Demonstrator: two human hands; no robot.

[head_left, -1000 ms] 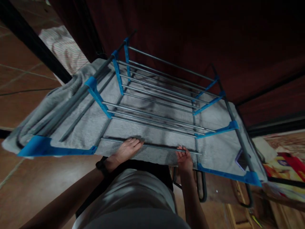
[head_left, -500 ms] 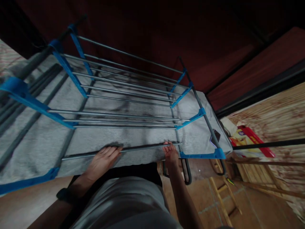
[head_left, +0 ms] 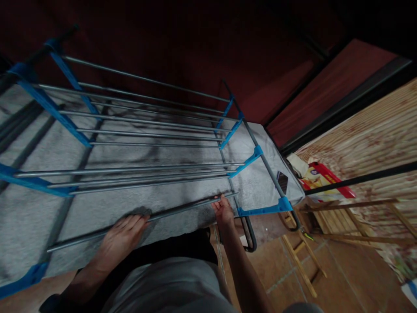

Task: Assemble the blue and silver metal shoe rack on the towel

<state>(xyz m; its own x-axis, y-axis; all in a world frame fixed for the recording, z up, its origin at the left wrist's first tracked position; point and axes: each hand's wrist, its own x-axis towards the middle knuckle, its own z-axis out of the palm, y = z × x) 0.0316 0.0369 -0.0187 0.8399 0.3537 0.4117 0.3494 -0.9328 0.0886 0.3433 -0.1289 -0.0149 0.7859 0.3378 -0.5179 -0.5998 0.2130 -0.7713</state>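
Gripping a gray metal rod at two places: closed over it from above with the left grip, knuckles up, and pinched in the fingers with the right grip, just short of its tip. Running from one grip to the other and out past both, above a gray blanket; unclear whether touching the poles near its ends. Just beyond both grips, in tiers, several metal bars spanning between blue brackets, with a dark red curtain behind. Just outward of the right grip, past the rod's tip, a blue end piece on a pole; a little farther, lying on the blanket, a dark phone. Well apart from that grip on the same side, a red and yellow box; nearer the body, a wooden frame on a tiled floor.
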